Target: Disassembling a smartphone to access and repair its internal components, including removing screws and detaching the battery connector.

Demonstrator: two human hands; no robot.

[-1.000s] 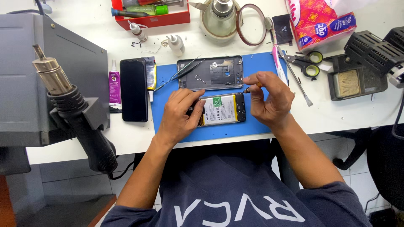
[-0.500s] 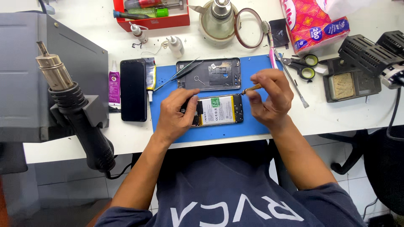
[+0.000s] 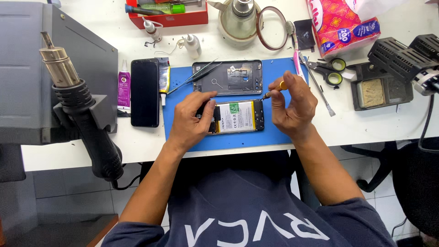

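Left hand: my left hand (image 3: pixel 190 121) lies flat at frame centre on the left end of the opened black smartphone with its white battery exposed (image 3: pixel 238 117); fingers together, pressing it down, not gripping.
Right hand: my right hand (image 3: pixel 292 103) sits just right of the phone, fingers clamped on a small yellow-handled screwdriver (image 3: pixel 274 90).
Tool tip: touching the phone's upper right corner, as far as I can tell.
Phone position: middle of the blue rectangular work mat (image 3: pixel 274 132), on the white table (image 3: pixel 366 123).
Nearby: grey phone back cover (image 3: pixel 228 77) just above, metal tweezers (image 3: pixel 192 77) across its left end; black phone, screen dark (image 3: pixel 145 91), left of the mat.
Step, my judgement: working a screw at that corner.
Next move calls for: tip kept square, phone pinned.
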